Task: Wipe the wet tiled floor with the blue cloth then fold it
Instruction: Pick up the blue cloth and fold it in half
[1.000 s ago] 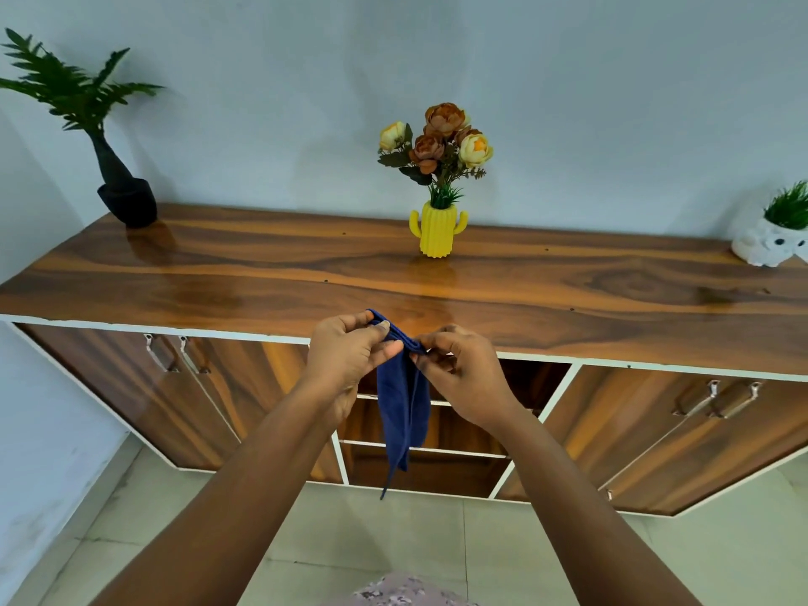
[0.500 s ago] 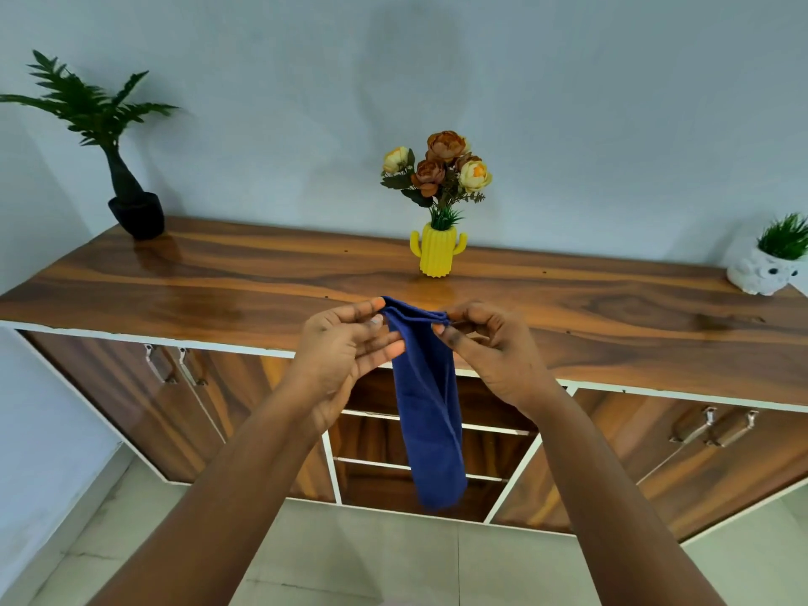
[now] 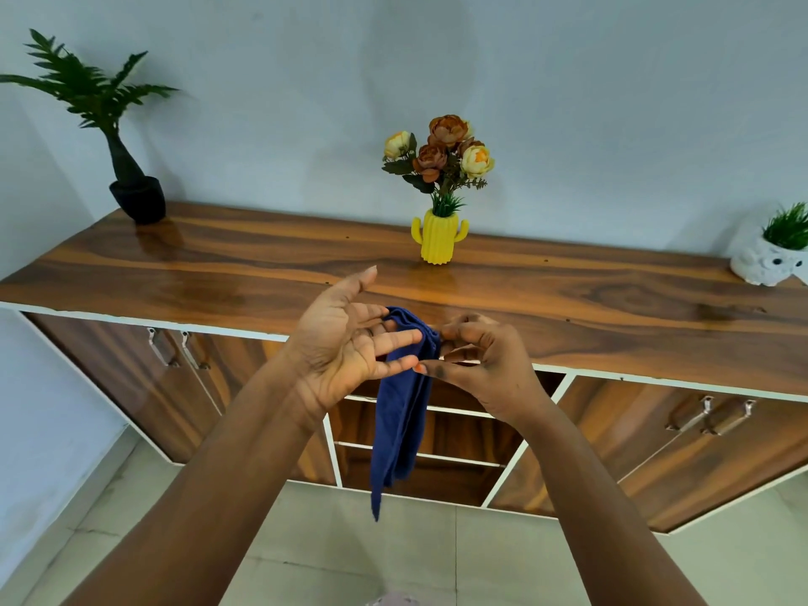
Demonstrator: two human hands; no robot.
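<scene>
The blue cloth is held up in the air in front of a long wooden worktop, above the pale tiled floor, and it hangs down in a narrow, bunched strip whose lowest corner ends in a point. Its top edge is gathered between the two hands. The left hand is seen palm up with the fingers spread and nearly straight; its grip is wide, and the cloth is only touched by the fingertips, which lie against the upper folds. The right hand is curled, and the top edge of the cloth is pinched in its grip between thumb and fingers, so the cloth's weight appears to be carried there. Both bare forearms are stretched forward from the lower edge of the view. On the worktop, well behind the hands, a yellow cactus-shaped vase with orange and cream flowers is set near the wall. A dark potted plant is placed at the far left end, and a white owl-shaped planter with green leaves at the far right end. Under the worktop, cabinet doors with metal handles are seen on either side of open shelves, which lie directly behind the hanging cloth.
</scene>
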